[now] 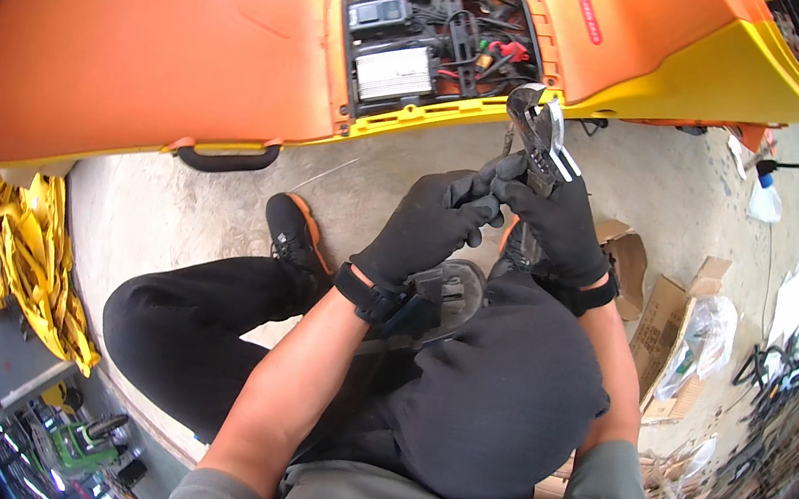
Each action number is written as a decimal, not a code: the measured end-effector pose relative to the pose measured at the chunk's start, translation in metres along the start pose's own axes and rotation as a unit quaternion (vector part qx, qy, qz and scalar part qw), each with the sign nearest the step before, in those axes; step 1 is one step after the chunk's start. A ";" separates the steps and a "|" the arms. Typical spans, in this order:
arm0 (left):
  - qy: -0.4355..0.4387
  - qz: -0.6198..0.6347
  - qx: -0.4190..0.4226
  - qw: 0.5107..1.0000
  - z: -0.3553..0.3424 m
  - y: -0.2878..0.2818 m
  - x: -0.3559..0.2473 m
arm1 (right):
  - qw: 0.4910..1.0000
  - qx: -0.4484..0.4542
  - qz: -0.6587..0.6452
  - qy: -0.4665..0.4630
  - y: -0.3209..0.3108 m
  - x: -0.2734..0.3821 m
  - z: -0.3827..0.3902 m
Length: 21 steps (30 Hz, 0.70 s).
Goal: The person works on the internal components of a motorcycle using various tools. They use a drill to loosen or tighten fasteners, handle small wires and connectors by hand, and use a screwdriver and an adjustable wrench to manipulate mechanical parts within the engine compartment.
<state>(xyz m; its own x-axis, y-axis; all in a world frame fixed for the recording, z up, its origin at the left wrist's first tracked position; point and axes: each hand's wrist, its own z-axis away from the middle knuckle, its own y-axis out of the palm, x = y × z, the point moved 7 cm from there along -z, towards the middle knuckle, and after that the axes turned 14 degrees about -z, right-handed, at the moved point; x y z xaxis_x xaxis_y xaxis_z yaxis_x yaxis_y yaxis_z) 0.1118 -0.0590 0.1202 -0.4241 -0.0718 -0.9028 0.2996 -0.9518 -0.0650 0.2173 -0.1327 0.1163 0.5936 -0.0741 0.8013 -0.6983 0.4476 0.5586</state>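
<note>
My right hand (569,226), in a black glove, is wrapped round the dark handle of a metal tool with curved jaws (540,127). The jaws point up and away from me; whether they are pliers or a wrench I cannot tell. Close beside it, my left hand (434,219), also gloved, is closed with its fingertips pinched against the right hand's fingers. A thin brownish rod (507,143) rises from between the fingertips, next to the jaws. Beyond the tool lies an orange and yellow vehicle body (243,57) with an uncovered bay of wiring (462,41).
A silver finned box (392,74) and red connectors (511,52) sit in the bay. A black handle (228,157) juts from the body's near edge. Cardboard (659,329) and clear plastic (708,336) lie at right. Yellow parts (26,251) are heaped at left.
</note>
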 end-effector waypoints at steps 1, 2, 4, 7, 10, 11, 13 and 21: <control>-0.025 -0.010 -0.006 1.000 0.005 -0.004 0.010 | 1.000 0.004 -0.005 0.009 0.003 -0.004 -0.001; -0.033 -0.008 -0.011 0.999 0.008 -0.009 0.018 | 0.995 -0.025 0.090 -0.024 -0.001 -0.002 -0.001; -0.029 -0.003 -0.034 0.999 0.012 -0.023 0.032 | 0.977 -0.045 0.198 -0.066 -0.005 0.006 0.002; -0.089 0.069 -0.013 0.994 0.024 -0.045 0.079 | 0.946 0.029 0.321 0.036 -0.004 0.006 0.006; -0.088 0.084 -0.019 0.992 0.035 -0.056 0.095 | 0.911 0.147 0.378 0.076 0.000 -0.006 0.011; -0.081 0.083 -0.025 0.993 0.038 -0.060 0.096 | 0.880 0.206 0.415 0.107 0.005 -0.016 0.014; -0.070 0.144 -0.047 0.986 0.038 -0.064 0.100 | 0.857 0.252 0.437 0.106 0.018 -0.025 0.015; -0.102 0.110 -0.039 0.988 0.036 -0.079 0.114 | 0.765 0.343 0.540 0.077 0.037 -0.077 0.008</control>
<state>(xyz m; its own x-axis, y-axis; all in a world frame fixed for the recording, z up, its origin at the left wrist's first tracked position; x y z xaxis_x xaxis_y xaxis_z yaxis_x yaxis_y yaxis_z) 0.0086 -0.0032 0.0375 -0.5033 -0.3403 -0.7943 0.4655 -0.8812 0.0826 0.1422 -0.1178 0.0775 -0.4733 0.1387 0.8699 -0.8292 -0.4034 -0.3869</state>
